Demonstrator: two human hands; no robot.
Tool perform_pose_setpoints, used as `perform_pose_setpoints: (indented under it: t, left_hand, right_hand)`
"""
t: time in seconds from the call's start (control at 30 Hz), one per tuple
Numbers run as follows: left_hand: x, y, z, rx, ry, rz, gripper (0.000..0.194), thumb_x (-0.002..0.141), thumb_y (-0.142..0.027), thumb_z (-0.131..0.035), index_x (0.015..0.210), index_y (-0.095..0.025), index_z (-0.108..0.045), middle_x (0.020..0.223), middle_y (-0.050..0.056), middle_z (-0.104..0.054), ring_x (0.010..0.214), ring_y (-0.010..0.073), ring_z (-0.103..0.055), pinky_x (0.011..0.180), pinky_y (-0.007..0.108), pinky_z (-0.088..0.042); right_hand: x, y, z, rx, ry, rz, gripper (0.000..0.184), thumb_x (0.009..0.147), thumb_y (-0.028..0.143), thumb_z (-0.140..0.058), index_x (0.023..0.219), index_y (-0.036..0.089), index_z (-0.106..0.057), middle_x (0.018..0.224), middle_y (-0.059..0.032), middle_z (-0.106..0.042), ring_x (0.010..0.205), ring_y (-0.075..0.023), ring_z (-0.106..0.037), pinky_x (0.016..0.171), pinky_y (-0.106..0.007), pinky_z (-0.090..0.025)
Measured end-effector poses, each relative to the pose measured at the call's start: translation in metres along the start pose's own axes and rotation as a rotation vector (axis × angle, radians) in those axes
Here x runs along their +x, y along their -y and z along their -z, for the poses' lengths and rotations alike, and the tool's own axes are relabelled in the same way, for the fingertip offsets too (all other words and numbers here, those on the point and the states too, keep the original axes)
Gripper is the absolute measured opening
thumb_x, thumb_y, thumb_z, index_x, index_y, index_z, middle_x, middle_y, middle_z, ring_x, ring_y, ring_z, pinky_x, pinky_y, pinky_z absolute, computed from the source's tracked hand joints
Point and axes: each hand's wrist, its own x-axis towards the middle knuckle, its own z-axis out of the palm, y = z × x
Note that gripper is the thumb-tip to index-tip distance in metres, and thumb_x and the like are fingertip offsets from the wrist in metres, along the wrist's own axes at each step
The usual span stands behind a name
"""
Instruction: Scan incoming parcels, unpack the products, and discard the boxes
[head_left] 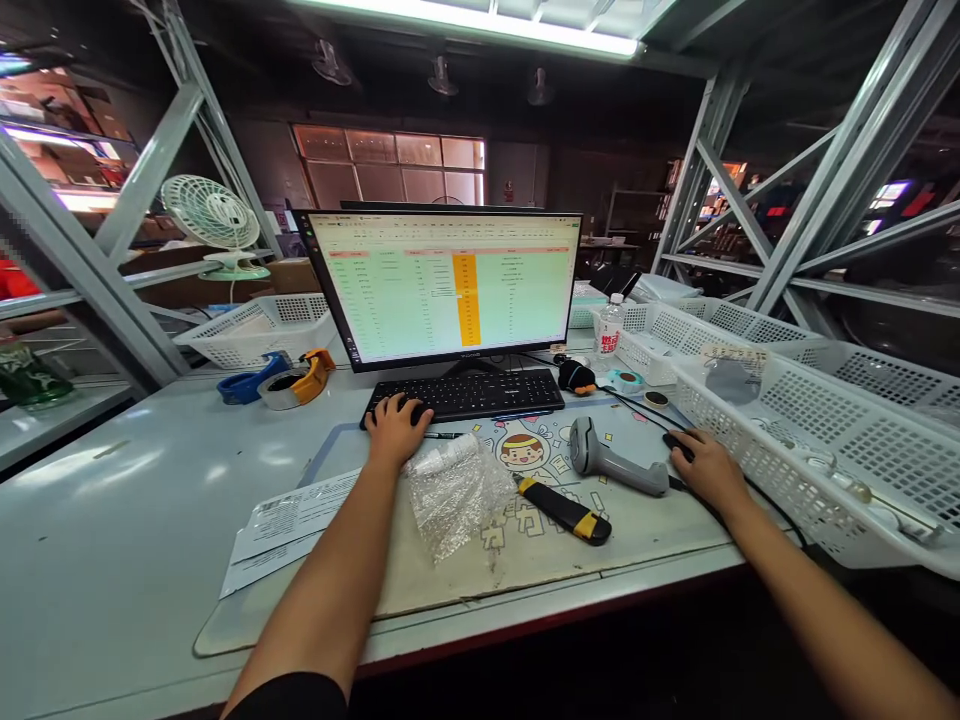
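Note:
My left hand (pixel 395 432) rests on the left end of a black keyboard (pixel 495 392), fingers spread over the keys. A dark computer mouse (pixel 677 446) sits under my right hand (pixel 706 470), whose fingers curve over it. Between my hands lie a grey barcode scanner (pixel 619 466), a yellow and black utility knife (pixel 566 510) and a clear bubble-wrap bag (pixel 455 500). Printed paper sheets (pixel 281 527) are partly covered by my left forearm. Behind the keyboard, a monitor (pixel 397 300) displays a spreadsheet with an orange column.
White plastic baskets (pixel 795 400) line the right side, some holding small items. A bottle (pixel 610 325) stands beside them. Two tape dispensers (pixel 296 385) lie left of the monitor, near another white basket (pixel 259 335) and a green fan (pixel 214 215). Metal posts frame both sides.

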Motion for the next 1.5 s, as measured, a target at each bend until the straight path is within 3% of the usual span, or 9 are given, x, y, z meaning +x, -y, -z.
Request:
perform_pose_setpoints:
  t: [0.6,0.93,1.5]
  left_hand:
    - [0.0007,-0.0002,0.0021,0.002,0.016,0.008,0.050,0.105,-0.057,-0.047,0.137,-0.029,-0.073,0.167,0.011,-0.051,0.158,0.0400,-0.034,0.129,0.068,-0.028]
    - [-0.0004,-0.0009,0.0029,0.005,0.006,-0.002,0.049,0.106,-0.055,-0.047,0.137,-0.029,-0.073,0.167,0.012,-0.051,0.157,0.0404,-0.036,0.128,0.068,-0.030]
    - [0.0006,0.0020,-0.0007,-0.017,0.001,-0.014,0.051,0.106,-0.056,-0.047,0.139,-0.026,-0.072,0.167,0.014,-0.049,0.158,0.0413,-0.034,0.127,0.069,-0.028]
  right_hand:
    - [-0.0006,0.0032,0.0017,0.022,-0.014,0.003,0.046,0.100,0.034,-0.050,0.132,0.020,-0.080,0.142,-0.0156,-0.070,0.121,-0.0356,-0.071,0.106,-0.052,-0.058]
    - [-0.0021,0.0046,0.0034,0.013,-0.021,-0.017,0.043,0.098,0.034,-0.051,0.127,0.023,-0.082,0.140,-0.0127,-0.071,0.116,-0.0323,-0.071,0.103,-0.047,-0.058]
    - [-0.0037,0.0062,0.0068,0.036,-0.022,-0.012,0.045,0.100,0.034,-0.053,0.134,0.022,-0.079,0.141,-0.0127,-0.070,0.117,-0.0328,-0.072,0.101,-0.047,-0.060]
